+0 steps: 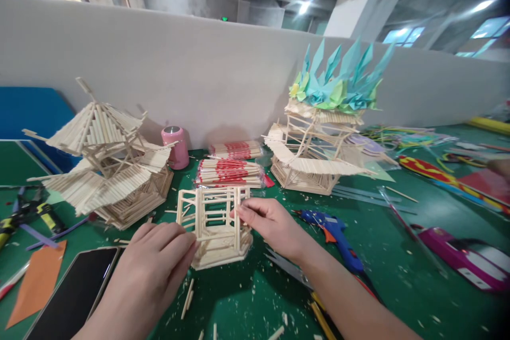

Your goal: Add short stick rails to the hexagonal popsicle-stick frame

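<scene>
A small open frame of pale wooden sticks [223, 247] stands upright on the green table, with a many-sided base and several posts joined by crossbars. My left hand [159, 260] is at its lower left, fingertips closed by the end of a horizontal stick. My right hand [271, 220] pinches at the right front post, its thumb and forefinger together there. Behind the frame lie bundles of sticks in red wrapping [231, 172]. A blue glue gun [337, 234] lies right of my right hand, and scissors [289, 268] lie partly under my right forearm.
A stick pavilion [115, 170] stands at left, another topped with folded blue paper [314, 162] at right. Around are a pink cylinder [175, 149], black phone [75, 292], orange paper [40, 281], pliers [16, 218] and a magenta-white tool [466, 257]. A blurred hand [500, 167] shows at far right.
</scene>
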Motion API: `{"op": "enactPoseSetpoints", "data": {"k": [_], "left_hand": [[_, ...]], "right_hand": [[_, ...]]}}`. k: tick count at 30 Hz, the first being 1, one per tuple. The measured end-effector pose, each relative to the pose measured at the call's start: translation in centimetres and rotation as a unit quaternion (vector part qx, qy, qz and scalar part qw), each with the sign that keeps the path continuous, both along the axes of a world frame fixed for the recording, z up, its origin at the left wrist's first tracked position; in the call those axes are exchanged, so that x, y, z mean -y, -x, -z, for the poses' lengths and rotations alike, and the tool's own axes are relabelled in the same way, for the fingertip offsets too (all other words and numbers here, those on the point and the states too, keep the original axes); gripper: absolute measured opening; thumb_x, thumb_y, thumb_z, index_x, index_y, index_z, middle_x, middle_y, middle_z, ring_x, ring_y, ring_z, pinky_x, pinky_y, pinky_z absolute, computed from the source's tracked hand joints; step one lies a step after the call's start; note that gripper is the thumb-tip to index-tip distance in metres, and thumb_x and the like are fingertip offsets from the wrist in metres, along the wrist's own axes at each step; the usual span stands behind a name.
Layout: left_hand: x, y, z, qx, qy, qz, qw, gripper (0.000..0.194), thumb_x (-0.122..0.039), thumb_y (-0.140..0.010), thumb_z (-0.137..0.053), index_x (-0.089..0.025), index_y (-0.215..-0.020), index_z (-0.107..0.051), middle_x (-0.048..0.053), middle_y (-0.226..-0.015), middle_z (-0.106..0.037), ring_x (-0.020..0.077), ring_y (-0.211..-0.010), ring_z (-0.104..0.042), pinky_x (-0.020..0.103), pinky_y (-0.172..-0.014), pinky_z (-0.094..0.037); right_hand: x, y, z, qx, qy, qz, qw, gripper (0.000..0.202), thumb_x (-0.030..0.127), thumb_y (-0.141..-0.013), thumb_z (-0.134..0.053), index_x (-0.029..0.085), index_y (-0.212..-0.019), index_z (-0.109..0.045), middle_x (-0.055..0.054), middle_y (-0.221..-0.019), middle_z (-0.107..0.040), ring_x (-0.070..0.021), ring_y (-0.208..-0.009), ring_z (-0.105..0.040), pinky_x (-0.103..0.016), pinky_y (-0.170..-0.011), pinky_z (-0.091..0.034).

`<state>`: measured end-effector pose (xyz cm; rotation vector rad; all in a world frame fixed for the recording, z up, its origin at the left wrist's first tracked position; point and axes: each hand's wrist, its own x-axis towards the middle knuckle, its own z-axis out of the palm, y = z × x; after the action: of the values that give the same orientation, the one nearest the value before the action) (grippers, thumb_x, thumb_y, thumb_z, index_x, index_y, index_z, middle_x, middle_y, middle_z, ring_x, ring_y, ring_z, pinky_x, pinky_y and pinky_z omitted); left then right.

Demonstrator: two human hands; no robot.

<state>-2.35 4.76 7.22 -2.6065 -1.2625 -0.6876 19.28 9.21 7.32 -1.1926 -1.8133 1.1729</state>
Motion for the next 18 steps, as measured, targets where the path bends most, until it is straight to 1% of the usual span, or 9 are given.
{"op": "enactPoseSetpoints", "data": {"k": [4, 14, 18], "left_hand": [[0.07, -0.09, -0.13, 0.006, 0.002, -0.003, 1.000, 0.021, -0.020, -0.088, -0.041, -0.018, -0.076, -0.058, 0.003, -0.069, -0.062, 0.0179, -0.059, -0.057, 0.032, -0.055, -0.039], [0.32, -0.09, 0.17, 0.023, 0.003, -0.010, 1.000, 0.015, -0.019, -0.087, -0.044, -0.020, -0.077, -0.057, 0.001, -0.070, -0.063, 0.0172, -0.060, -0.057, 0.033, -0.060, -0.035], [0.29, 0.13, 0.32, 0.012, 0.008, -0.015, 1.000, 0.012, -0.018, -0.085, -0.047, -0.020, -0.080, -0.057, 0.000, -0.072, -0.063, 0.0164, -0.061, -0.057, 0.033, -0.063, -0.035]], "right_hand": [[-0.01, -0.01, -0.01, -0.002, 0.001, 0.001, 1.000, 0.040, 0.047, -0.082, -0.049, 0.016, -0.060, -0.059, 0.003, -0.058, -0.044, -0.0116, -0.058, -0.039, -0.024, -0.055, -0.033], [0.07, 0.02, -0.05, -0.009, 0.003, 0.001, 1.000, 0.041, 0.049, -0.082, -0.049, 0.016, -0.061, -0.060, 0.002, -0.058, -0.046, -0.0119, -0.058, -0.040, -0.024, -0.055, -0.034], [0.09, -0.04, 0.06, -0.011, 0.005, 0.000, 1.000, 0.040, 0.048, -0.083, -0.049, 0.016, -0.061, -0.060, 0.002, -0.059, -0.046, -0.0117, -0.058, -0.040, -0.024, -0.055, -0.034]]}}
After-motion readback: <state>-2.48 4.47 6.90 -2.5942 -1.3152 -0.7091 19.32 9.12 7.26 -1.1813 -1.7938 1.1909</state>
